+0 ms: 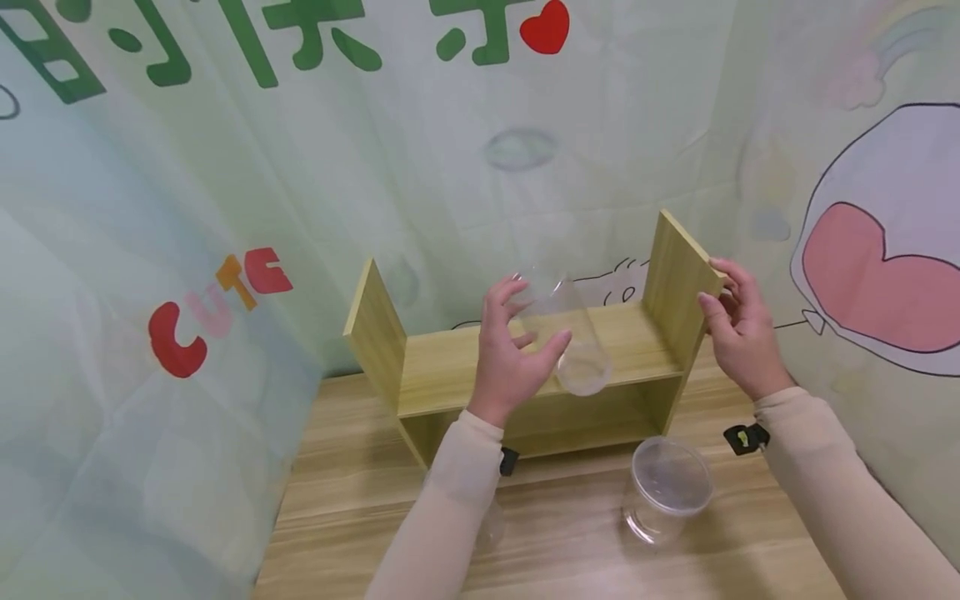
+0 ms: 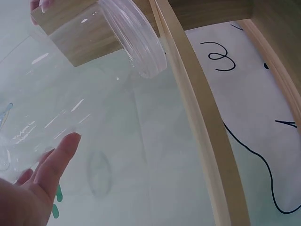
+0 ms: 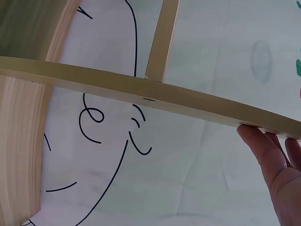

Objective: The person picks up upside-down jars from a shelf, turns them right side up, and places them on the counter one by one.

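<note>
My left hand (image 1: 510,371) grips a tall clear plastic jar (image 1: 576,329) between thumb and fingers. The jar is tilted, its capped end low over the front of a small wooden shelf (image 1: 442,358). In the left wrist view the jar's translucent lid (image 2: 136,40) overlaps the shelf's edge. My right hand (image 1: 742,333) pinches the front edge of the shelf's right side panel (image 1: 678,283), thumb on one face and fingers round the other. The right wrist view shows fingertips (image 3: 249,134) against that panel.
A second clear lidded jar (image 1: 671,483) stands on the wood-grain table (image 1: 345,492) in front of the shelf's right end. Another clear container (image 1: 491,527) is partly hidden behind my left forearm. A printed cloth (image 1: 420,183) hangs behind and along both sides.
</note>
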`<state>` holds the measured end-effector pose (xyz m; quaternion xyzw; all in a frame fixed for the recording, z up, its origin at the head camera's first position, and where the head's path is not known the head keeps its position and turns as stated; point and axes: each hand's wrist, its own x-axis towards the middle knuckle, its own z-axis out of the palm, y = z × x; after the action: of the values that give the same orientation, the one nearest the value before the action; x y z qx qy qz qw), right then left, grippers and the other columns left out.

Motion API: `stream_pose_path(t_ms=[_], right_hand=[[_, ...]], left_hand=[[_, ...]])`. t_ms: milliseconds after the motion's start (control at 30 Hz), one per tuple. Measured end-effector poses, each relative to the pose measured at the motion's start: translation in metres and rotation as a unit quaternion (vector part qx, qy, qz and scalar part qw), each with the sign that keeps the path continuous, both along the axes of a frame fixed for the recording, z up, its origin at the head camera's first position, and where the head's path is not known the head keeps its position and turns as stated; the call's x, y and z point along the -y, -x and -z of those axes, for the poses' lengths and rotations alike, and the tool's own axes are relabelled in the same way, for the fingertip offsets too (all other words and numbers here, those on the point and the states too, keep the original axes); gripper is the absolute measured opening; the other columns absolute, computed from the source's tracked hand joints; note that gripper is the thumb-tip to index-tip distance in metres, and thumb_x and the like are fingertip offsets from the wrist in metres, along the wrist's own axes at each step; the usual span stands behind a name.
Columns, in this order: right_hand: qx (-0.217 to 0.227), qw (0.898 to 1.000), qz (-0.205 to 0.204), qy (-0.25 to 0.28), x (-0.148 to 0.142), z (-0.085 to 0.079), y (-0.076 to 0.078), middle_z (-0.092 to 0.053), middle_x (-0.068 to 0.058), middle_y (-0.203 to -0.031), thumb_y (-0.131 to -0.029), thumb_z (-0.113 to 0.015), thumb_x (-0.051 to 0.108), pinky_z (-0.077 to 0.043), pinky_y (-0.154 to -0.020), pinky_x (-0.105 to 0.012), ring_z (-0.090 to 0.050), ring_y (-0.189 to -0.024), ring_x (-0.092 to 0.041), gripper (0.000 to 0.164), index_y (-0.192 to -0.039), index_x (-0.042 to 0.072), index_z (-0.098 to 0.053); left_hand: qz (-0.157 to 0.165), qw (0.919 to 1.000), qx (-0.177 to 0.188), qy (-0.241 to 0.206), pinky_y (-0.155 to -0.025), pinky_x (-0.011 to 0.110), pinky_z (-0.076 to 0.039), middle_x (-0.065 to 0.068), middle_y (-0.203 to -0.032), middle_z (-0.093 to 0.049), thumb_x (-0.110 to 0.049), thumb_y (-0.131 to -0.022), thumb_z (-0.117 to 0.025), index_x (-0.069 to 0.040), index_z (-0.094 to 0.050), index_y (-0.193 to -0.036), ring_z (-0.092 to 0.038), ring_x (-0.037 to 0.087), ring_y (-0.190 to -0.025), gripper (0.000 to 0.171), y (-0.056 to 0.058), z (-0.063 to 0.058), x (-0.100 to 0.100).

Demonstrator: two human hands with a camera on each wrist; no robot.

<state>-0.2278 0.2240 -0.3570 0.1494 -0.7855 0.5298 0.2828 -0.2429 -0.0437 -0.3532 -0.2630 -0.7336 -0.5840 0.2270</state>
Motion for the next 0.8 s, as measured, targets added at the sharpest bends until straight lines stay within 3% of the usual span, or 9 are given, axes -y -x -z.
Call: stream_pose_path(t_ms=[100, 300, 533, 667, 800], right_hand=[[-0.008, 1.000, 0.004, -0.006, 0.002, 0.000, 0.000, -0.049, -0.015, -0.107, -0.094, -0.042, 0.001, -0.043, -0.055, -0.015, -0.049, -0.078, -0.023, 0.043, -0.136, 0.006, -0.032], [-0.005, 1.000, 0.015, -0.019, 0.004, -0.001, -0.003, -0.049, -0.018, -0.111, -0.094, -0.041, 0.003, -0.044, -0.059, -0.015, -0.050, -0.083, -0.022, 0.044, -0.136, 0.008, -0.032], [-0.005, 0.999, 0.024, -0.023, 0.005, -0.002, -0.002, -0.049, -0.018, -0.110, -0.094, -0.041, 0.003, -0.043, -0.057, -0.016, -0.050, -0.081, -0.022, 0.043, -0.136, 0.007, -0.032], [-0.006, 0.999, 0.024, -0.025, 0.006, -0.002, -0.002, -0.048, -0.017, -0.105, -0.094, -0.041, 0.003, -0.040, -0.054, -0.016, -0.047, -0.073, -0.024, 0.043, -0.136, 0.007, -0.032], [-0.002, 0.999, 0.022, -0.025, 0.006, -0.001, -0.003, -0.049, -0.017, -0.107, -0.095, -0.040, 0.003, -0.041, -0.054, -0.016, -0.048, -0.076, -0.025, 0.043, -0.137, 0.007, -0.031]], left_hand=[[0.000, 1.0000, 0.004, -0.009, -0.070, 0.035, -0.053, 0.001, -0.139, -0.029, -0.011, -0.072, -0.075, -0.010, -0.035, -0.128, -0.048, 0.025, -0.112, 0.068, -0.006, -0.002, 0.004], [0.003, 0.9995, 0.003, -0.032, -0.068, 0.037, -0.054, -0.003, -0.139, -0.028, -0.015, -0.072, -0.076, -0.016, -0.035, -0.129, -0.048, 0.022, -0.111, 0.071, -0.003, 0.010, 0.010], [0.007, 0.9992, -0.001, -0.039, -0.068, 0.040, -0.054, 0.012, -0.138, -0.028, 0.000, -0.071, -0.073, -0.002, -0.033, -0.127, -0.047, 0.035, -0.113, 0.068, -0.028, -0.008, 0.016], [0.014, 0.9982, 0.010, -0.057, -0.069, 0.046, -0.053, 0.013, -0.137, -0.028, 0.004, -0.071, -0.072, 0.001, -0.032, -0.126, -0.045, 0.036, -0.114, 0.069, -0.033, -0.009, 0.019], [0.018, 0.9975, 0.011, -0.068, -0.069, 0.048, -0.052, 0.017, -0.138, -0.027, 0.004, -0.070, -0.072, 0.003, -0.031, -0.127, -0.045, 0.034, -0.115, 0.070, -0.036, -0.007, 0.022]])
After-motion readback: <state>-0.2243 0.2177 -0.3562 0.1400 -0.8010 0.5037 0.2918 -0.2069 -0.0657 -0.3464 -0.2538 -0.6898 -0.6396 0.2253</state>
